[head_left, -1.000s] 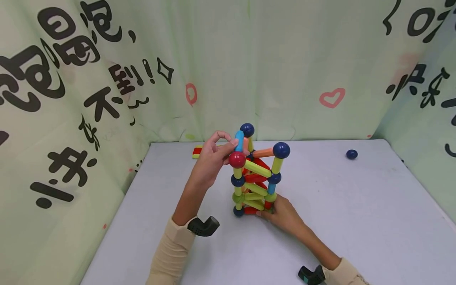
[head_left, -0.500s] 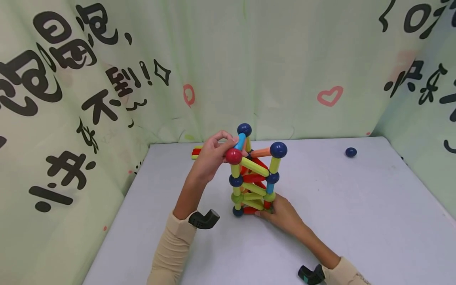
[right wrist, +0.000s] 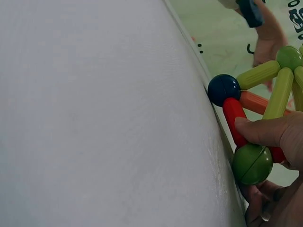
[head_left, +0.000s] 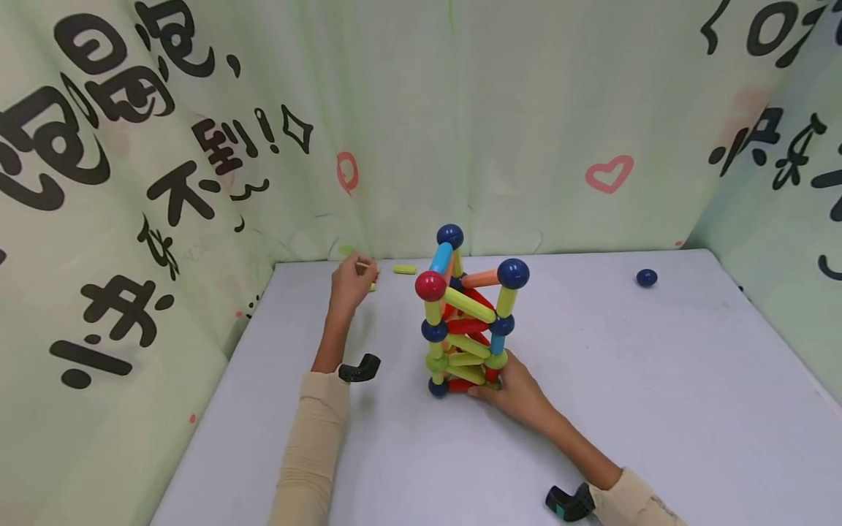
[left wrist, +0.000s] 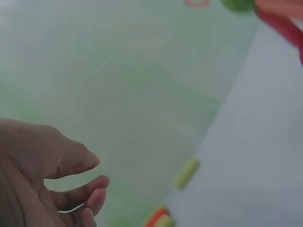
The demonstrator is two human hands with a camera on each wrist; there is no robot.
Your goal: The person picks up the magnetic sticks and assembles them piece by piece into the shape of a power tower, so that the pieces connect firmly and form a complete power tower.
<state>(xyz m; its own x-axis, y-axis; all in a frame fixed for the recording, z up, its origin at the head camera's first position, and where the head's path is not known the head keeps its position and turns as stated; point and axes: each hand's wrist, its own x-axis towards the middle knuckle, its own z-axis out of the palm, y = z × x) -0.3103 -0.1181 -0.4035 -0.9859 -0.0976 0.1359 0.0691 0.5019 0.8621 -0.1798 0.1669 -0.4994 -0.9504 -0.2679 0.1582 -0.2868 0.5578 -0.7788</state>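
A tower of magnetic balls and rods (head_left: 470,305) stands mid-table, in blue, green, red, yellow-green and orange. A light-blue rod (head_left: 442,257) joins the red ball (head_left: 430,286) to the top dark-blue ball (head_left: 450,235). My right hand (head_left: 516,394) grips the tower's lower near corner. In the right wrist view its thumb lies on a red rod (right wrist: 234,120) beside a green ball (right wrist: 253,164). My left hand (head_left: 350,281) is at the table's back left, over a few rods it partly hides. In the left wrist view its thumb and fingertips are apart, holding nothing.
A yellow-green rod (head_left: 404,269) lies near the back edge, right of the left hand. One loose dark-blue ball (head_left: 647,277) sits at the back right. A pale green curtain (head_left: 526,131) with black writing hangs behind the white table (head_left: 625,380).
My left hand has let go of the light-blue rod, which stays on the tower, and has moved left to the loose rods. The right hand keeps its grip at the tower's base.
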